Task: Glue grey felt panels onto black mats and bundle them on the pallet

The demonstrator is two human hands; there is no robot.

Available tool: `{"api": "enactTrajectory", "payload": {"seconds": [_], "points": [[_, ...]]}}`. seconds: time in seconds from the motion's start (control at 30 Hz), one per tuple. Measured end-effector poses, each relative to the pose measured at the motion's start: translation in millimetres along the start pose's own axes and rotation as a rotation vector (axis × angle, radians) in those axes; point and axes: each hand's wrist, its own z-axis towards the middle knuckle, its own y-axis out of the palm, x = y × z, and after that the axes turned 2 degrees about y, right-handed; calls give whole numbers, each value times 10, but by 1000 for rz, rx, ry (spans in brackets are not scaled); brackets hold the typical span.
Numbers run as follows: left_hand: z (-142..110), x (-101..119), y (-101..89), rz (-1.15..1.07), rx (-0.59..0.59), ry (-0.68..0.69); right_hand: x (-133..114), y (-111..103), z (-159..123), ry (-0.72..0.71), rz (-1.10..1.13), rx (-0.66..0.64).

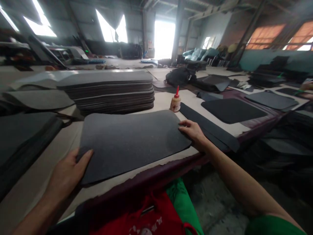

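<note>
- Head view, sheet: the dark grey rounded-corner sheet (132, 147) lies between the hands, over the cream-topped worktable (95, 195).
- Left hand (66, 173): grips the sheet's left edge, thumb on top.
- Right hand (195, 132): holds the right edge between thumb and fingers.
- Surface: a red-nozzled squeeze bottle (175, 103) stands just beyond the right hand; dark strips (207, 127) lie beside that hand, and a black rounded panel (232, 110) farther right. Beyond the left hand rises a stack of grey sheets (110, 94).
- Room: far beyond the right hand, a bright doorway (165, 39); to its right, orange-covered windows (265, 36). Another person's hand (307, 86) appears at the right margin.
</note>
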Motion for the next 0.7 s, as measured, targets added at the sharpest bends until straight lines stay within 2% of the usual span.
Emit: {"api": "enactTrajectory", "payload": {"seconds": [0.33, 0.53, 0.7], "points": [[3, 31, 27, 28, -6, -22, 155, -44, 41, -103, -198, 5], [7, 63, 29, 91, -16, -59, 44, -10, -73, -158, -329, 22], [-14, 104, 22, 35, 4, -88, -39, -28, -114, -243, -481, 81]]}}
